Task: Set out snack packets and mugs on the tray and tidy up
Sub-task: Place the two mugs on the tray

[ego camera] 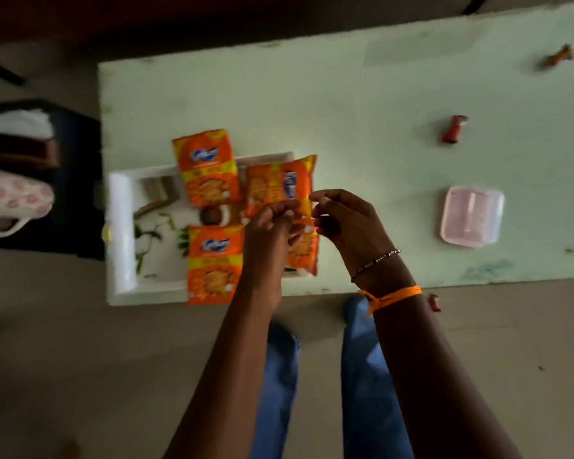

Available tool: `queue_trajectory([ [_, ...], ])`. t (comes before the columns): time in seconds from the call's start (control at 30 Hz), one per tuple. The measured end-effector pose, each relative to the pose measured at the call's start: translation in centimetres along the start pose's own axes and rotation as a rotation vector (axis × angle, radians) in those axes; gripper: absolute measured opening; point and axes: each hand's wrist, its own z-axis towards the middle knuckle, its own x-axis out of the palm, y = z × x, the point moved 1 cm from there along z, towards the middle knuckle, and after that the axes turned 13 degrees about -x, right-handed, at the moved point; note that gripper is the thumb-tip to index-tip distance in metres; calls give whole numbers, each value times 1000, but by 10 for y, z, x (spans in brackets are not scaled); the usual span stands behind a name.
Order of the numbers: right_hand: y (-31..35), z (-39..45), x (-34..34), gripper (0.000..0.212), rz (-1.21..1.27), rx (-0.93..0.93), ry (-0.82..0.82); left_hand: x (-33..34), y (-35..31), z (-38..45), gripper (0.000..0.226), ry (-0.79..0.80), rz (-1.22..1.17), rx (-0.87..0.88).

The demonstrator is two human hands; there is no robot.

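A white tray (121, 233) with a leaf pattern lies at the near left end of the pale green table (362, 104). Several orange snack packets rest on it: one at the far side (207, 167), one at the near side (214, 263), one turned sideways (275, 188) and one partly hidden beneath my hands (304, 256). My left hand (272, 226) and my right hand (348, 223) meet over the tray's right end, fingers pinched on the right edge of the sideways packet. A white mug with pink flowers (12, 202) lies off the table at the far left.
A pink lidded plastic box (472, 216) sits on the table to the right. A red wrapper (454, 129) and a brown wrapper (559, 58) lie farther back. Another small wrapper (434, 302) lies on the floor by the table's near edge. The mug rests on a dark seat (77, 180).
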Motion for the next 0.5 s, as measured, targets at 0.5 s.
queue_trajectory([
  [0.5, -79, -26, 233, 29, -223, 151, 384, -255, 17, 6, 20, -302, -485, -44],
])
